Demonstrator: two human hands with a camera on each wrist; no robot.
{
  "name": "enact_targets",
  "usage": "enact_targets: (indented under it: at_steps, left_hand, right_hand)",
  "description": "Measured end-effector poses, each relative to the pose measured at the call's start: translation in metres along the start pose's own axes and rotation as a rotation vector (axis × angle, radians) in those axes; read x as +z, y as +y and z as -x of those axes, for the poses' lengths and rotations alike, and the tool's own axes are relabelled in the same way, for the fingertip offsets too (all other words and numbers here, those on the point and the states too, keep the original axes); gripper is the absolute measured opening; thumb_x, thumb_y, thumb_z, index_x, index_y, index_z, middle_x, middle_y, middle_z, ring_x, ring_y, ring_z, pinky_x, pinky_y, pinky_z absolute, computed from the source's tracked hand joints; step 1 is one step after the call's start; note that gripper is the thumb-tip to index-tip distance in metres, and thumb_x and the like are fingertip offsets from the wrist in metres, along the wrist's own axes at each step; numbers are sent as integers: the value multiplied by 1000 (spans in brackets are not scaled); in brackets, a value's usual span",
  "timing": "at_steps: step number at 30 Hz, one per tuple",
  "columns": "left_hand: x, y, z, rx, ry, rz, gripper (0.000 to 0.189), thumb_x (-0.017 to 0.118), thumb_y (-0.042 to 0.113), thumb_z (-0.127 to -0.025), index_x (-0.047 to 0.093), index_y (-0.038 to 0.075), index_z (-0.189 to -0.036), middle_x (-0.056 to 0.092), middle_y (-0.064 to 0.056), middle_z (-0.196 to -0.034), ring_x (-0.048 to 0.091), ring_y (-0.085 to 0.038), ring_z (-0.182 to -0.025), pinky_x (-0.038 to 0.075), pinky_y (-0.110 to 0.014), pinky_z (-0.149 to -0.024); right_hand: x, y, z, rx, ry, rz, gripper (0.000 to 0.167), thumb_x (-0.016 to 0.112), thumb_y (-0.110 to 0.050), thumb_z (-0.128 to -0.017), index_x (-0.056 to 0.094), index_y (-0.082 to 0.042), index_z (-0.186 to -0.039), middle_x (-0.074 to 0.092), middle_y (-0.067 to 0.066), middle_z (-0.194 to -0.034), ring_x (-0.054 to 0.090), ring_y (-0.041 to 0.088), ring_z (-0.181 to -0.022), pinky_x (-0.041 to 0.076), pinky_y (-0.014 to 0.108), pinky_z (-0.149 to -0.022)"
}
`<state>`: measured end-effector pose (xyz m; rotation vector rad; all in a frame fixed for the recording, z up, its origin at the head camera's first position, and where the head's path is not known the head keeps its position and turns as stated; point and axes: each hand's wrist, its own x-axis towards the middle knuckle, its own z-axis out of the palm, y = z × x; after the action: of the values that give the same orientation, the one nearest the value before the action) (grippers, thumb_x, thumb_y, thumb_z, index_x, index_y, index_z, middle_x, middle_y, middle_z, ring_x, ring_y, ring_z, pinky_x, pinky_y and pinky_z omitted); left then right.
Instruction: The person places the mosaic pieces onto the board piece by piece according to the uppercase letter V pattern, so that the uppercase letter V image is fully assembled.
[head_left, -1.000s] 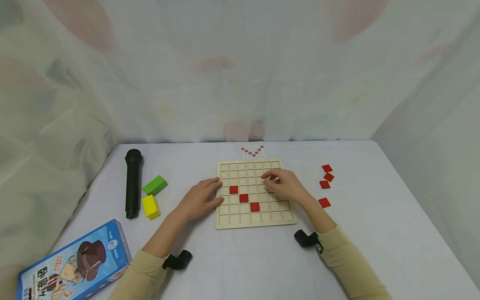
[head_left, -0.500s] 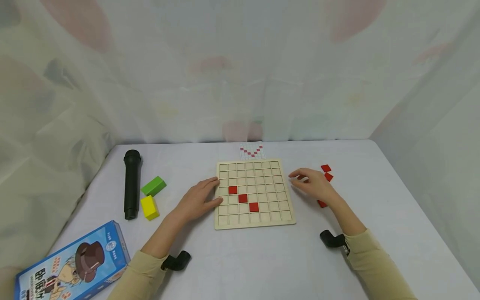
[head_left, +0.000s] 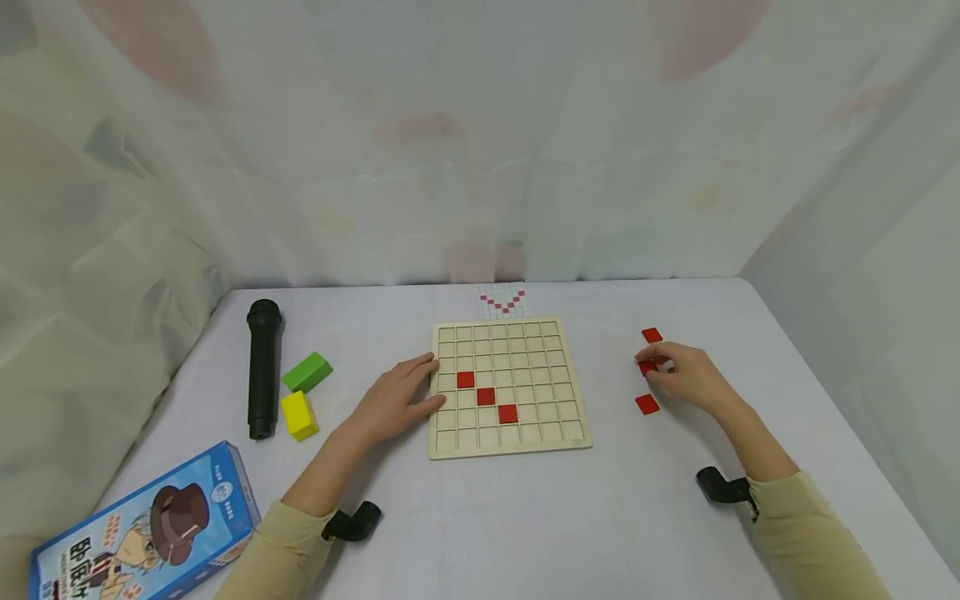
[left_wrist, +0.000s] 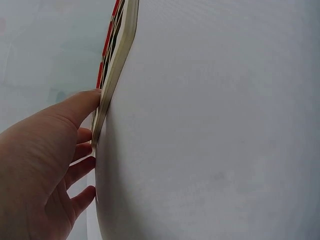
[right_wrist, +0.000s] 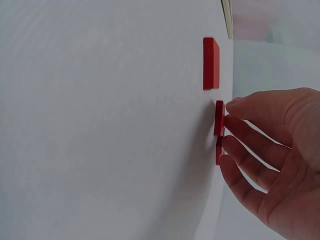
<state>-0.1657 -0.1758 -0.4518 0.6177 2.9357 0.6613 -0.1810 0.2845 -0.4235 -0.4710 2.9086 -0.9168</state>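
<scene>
At the near left, a blue cardboard box point(head_left: 142, 525) printed with a brown hat lies obliquely on the white cloth-covered table point(head_left: 540, 525). Tan sleeves point(head_left: 277, 546) enter from the near edge, each with a black wrist camera point(head_left: 356, 522) beside it. Beyond, the left hand point(head_left: 393, 400) rests against the left edge of a square, pale wooden grid board point(head_left: 510, 447), its thumb spread apart from the other fingers, all without a grip. On the board, three flat red square tiles point(head_left: 486, 397) form a diagonal descending to the right. At left, a yellow rectangular block point(head_left: 300, 415) adjoins a green rectangular block point(head_left: 307, 372), beside an upright-lying, black cylindrical microphone point(head_left: 263, 371) with its rounded head away from the person. At right, a loose red tile point(head_left: 647, 404) lies nearest; past it, the right hand point(head_left: 690, 375) has thumb and forefinger bent about a second red tile point(head_left: 647, 367), a gap between them; whether they clamp it cannot be told. Another red tile point(head_left: 652, 335) lies farther off. Beyond the board, a white gridded card point(head_left: 505, 302) shows a red V; a pale, patterned curtain point(head_left: 480, 183) stands behind.
</scene>
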Motion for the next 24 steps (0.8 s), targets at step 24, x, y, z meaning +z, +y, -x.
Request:
enact_targets:
  at_steps: [24]
  left_hand:
    - [-2, 1, 0, 16, -1, 13, 67, 65, 42, -93, 46, 4, -144, 38, -12, -152, 36, -33, -139, 30, -53, -111]
  right_hand:
    - [14, -6, -11, -20, -11, -33, 29, 73, -7, -86, 68, -3, -114, 67, 8, -102, 61, 27, -92, 54, 41, -79]
